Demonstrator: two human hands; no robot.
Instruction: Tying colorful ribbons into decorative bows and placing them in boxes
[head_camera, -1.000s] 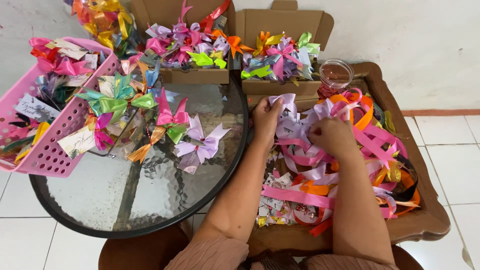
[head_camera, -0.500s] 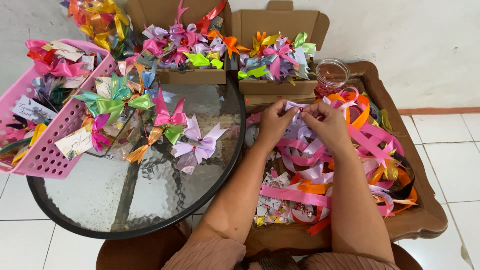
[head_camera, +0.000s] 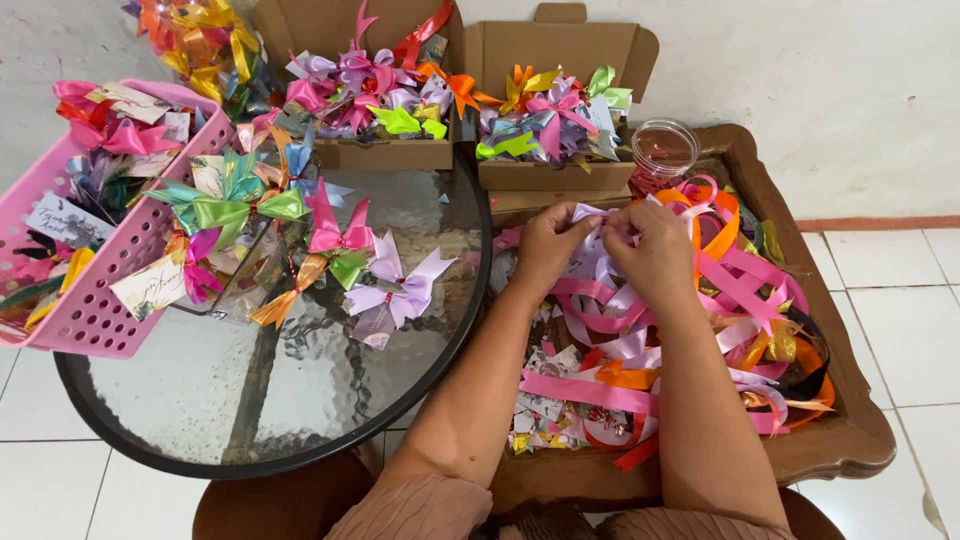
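Observation:
My left hand (head_camera: 553, 247) and my right hand (head_camera: 652, 250) meet over a heap of loose ribbons (head_camera: 700, 330) on a wooden tray table (head_camera: 845, 440). Both pinch the same piece of lilac ribbon (head_camera: 600, 222) between their fingertips. Pink, orange and white strips lie tangled under my forearms. A finished lilac bow (head_camera: 397, 290) lies on the round glass table (head_camera: 250, 400) to the left, beside a pink and green bow (head_camera: 338, 240).
A pink plastic basket (head_camera: 90, 310) of bows and cards sits at the left. Two open cardboard boxes (head_camera: 395, 155) (head_camera: 560, 175) full of bows stand at the back. A small clear jar (head_camera: 664, 152) is behind the ribbon heap. White floor tiles surround the tables.
Both hands have lifted slightly away from the heap and come together, drawing the lilac ribbon up between the fingertips.

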